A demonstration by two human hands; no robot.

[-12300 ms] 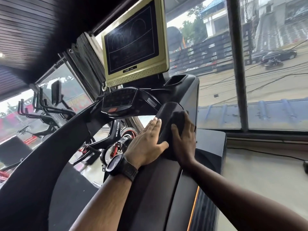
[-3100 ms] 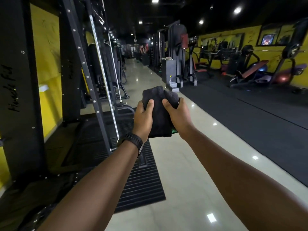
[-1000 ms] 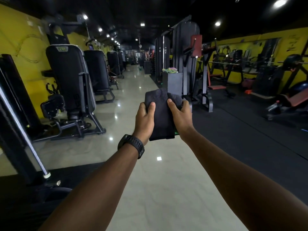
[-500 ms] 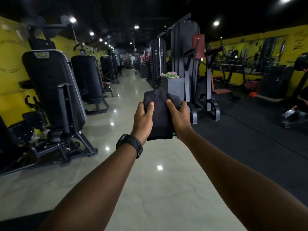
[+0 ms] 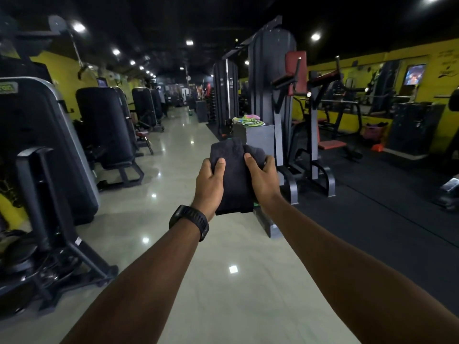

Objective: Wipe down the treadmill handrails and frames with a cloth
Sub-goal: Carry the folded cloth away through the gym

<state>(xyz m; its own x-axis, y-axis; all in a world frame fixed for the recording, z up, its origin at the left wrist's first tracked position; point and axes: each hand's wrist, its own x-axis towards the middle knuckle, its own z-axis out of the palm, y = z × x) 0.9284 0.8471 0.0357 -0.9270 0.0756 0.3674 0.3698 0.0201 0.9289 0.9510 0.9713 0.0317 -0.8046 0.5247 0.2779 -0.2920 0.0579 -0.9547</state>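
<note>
Two bare hands hold a dark grey, folded terry cloth (image 5: pixel 233 180) upright at arm's length, above a glossy pale tiled aisle floor (image 5: pixel 223 281). The left hand (image 5: pixel 210 184) and the right hand (image 5: pixel 263 180) each grip one side edge, thumb pressed on the near face and fingers wrapped behind. A black digital wristwatch (image 5: pixel 190 222) sits on the left wrist.

Beyond the cloth stands a grey box-shaped block (image 5: pixel 258 137) topped with a heap of green, pink and yellow fabric (image 5: pixel 248 120), just beside a tall black frame with red pads (image 5: pixel 294 70).

A row of black weight-stack machines (image 5: pixel 47 145) lines the aisle's left. The nearest carries a green badge (image 5: pixel 8 88), cut by the frame edge; only the letters "ron" can be read.

A black rubber mat (image 5: pixel 372 219) covers the floor at right. Dark script on the yellow wall (image 5: pixel 409 58) is too blurred to read.
</note>
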